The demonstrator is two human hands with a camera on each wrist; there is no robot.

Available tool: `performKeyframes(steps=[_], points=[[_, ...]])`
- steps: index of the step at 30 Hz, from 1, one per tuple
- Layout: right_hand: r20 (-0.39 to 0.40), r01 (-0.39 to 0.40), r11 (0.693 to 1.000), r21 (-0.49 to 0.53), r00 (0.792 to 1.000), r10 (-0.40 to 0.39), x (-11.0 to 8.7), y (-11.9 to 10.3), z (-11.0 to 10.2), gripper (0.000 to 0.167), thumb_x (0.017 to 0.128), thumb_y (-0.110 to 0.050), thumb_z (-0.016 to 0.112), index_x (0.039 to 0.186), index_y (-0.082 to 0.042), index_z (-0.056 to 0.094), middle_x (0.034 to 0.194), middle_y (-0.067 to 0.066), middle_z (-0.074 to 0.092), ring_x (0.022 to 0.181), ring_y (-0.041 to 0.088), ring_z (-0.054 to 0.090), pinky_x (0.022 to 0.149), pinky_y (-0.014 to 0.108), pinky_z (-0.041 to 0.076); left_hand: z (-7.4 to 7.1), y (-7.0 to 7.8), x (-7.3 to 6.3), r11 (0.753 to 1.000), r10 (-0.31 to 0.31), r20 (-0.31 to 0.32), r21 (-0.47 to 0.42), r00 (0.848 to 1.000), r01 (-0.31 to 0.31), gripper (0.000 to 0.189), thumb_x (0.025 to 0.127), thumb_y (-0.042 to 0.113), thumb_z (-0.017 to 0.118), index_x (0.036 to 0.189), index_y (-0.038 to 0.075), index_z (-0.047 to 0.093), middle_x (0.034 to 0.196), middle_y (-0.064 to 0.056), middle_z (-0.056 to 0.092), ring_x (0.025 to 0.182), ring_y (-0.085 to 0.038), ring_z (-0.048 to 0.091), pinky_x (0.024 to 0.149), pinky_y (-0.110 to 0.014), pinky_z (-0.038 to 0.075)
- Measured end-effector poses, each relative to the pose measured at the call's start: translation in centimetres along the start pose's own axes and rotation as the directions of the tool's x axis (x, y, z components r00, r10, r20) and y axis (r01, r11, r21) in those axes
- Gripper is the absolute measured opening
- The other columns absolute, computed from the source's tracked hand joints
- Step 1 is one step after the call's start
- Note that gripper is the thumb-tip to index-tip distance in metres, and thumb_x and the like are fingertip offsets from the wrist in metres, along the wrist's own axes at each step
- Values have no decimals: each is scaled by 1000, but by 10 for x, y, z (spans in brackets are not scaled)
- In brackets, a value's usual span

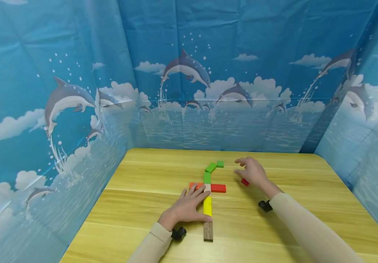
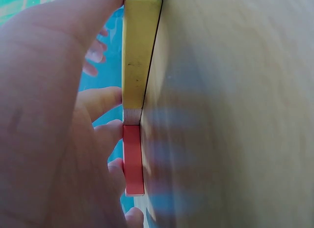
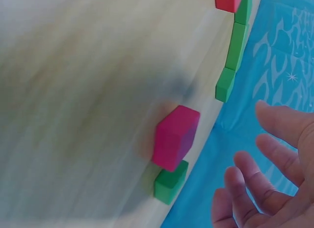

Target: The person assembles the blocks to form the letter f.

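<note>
My left hand (image 1: pixel 189 204) lies with fingers spread over a row of wooden blocks. Its thumb touches the yellow block (image 1: pixel 207 206) near a dark brown block (image 1: pixel 208 231), while other fingertips rest on the whitish block (image 1: pixel 208 188) and the left red block (image 2: pixel 133 159). To the right lies another red block (image 1: pixel 218 188). Several green blocks (image 1: pixel 211 167) curve away at the far end. Holding nothing, my right hand (image 1: pixel 254 171) hovers with loosely bent fingers near a loose crimson block (image 1: pixel 245 182). Beside it, in the right wrist view, sits a separate green block (image 3: pixel 171 182), hidden in the head view.
The blocks lie on a yellow wood-grain table (image 1: pixel 136 204) with rounded far corners. A blue dolphin-print curtain (image 1: pixel 189 120) hangs behind the table and along both sides. Black wrist devices (image 1: pixel 178 233) sit below both wrists.
</note>
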State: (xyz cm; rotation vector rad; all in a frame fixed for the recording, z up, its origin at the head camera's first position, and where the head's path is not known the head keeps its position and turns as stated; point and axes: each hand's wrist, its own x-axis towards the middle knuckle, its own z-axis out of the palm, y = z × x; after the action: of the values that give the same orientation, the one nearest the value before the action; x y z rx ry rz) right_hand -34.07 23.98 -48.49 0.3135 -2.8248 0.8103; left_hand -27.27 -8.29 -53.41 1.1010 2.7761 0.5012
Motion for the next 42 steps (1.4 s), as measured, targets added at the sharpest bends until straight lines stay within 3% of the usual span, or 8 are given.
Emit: performKeyframes(steps=[15, 26, 42], points=[[-5, 1, 1000, -21, 1000, -1, -29, 18, 1, 45, 89, -20, 79, 130, -6, 68, 105, 16, 63, 83, 26, 61, 62, 38, 49, -2, 4, 1, 1000, 1, 3, 2, 1000, -1, 100, 82, 83, 52, 162, 31, 23, 169, 3, 11, 154, -29, 1, 119, -63, 8], [28, -43, 999, -8, 999, 43, -38, 23, 4, 46, 87, -14, 80, 128, 0, 67, 104, 14, 69, 88, 26, 64, 70, 41, 53, -3, 5, 2, 1000, 5, -8, -1, 1000, -5, 100, 82, 83, 54, 162, 31, 24, 168, 2, 11, 154, -29, 0, 118, -63, 9], [27, -81, 996, -29, 996, 81, -35, 24, 14, 41, 85, -9, 81, 121, 7, 69, 101, 18, 71, 90, 32, 66, 75, 46, 56, 0, 3, 1, 1000, -11, 6, -7, 1000, 11, 100, 82, 83, 53, 162, 32, 22, 169, 5, 9, 154, -27, -1, 119, -63, 8]])
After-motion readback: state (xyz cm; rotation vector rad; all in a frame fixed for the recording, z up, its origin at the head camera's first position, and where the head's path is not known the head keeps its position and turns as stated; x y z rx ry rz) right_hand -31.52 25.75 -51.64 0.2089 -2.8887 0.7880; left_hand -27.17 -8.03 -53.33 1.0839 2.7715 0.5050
